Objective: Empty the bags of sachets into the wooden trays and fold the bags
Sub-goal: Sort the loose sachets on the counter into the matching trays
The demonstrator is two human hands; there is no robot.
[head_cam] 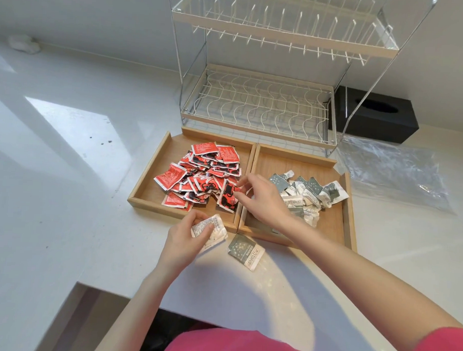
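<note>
Two wooden trays stand side by side on the white counter. The left tray [148,182] holds a heap of red sachets [198,174]. The right tray [350,215] holds grey-and-white sachets [311,194]. My right hand [264,198] reaches across the divider and pinches a red sachet [239,193] at the left tray's right edge. My left hand [188,234] holds a couple of white sachets [209,231] just in front of the left tray. One grey-and-white sachet [245,251] lies loose on the counter in front of the trays. A clear plastic bag [392,174] lies flat to the right.
A two-tier wire dish rack [260,107] stands directly behind the trays. A black tissue box [373,115] sits behind the rack at the right. The counter's front edge [119,292] steps back near my body.
</note>
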